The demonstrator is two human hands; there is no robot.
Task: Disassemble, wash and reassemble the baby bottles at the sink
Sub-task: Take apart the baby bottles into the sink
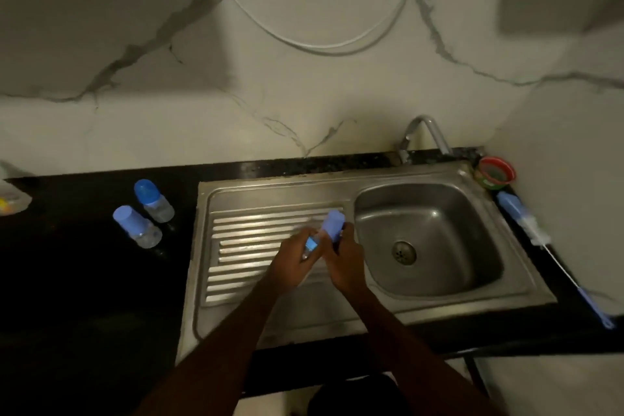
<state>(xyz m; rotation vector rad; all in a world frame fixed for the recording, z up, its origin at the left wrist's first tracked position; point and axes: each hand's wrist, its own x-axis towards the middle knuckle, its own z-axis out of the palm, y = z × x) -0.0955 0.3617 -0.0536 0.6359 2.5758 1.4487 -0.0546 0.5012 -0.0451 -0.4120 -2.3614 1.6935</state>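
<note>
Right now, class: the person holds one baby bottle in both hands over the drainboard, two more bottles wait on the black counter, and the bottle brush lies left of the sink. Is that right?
One detail is wrong. The head view shows the bottle brush lying right of the sink, not left. The rest stands: left hand and right hand hold one baby bottle over the drainboard, and two more bottles wait on the black counter.

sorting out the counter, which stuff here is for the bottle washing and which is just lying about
For the job: held bottle, its blue cap, two capped bottles, bottle brush, sink, tap.

Lying about: red-rimmed tub, white hose.
</note>
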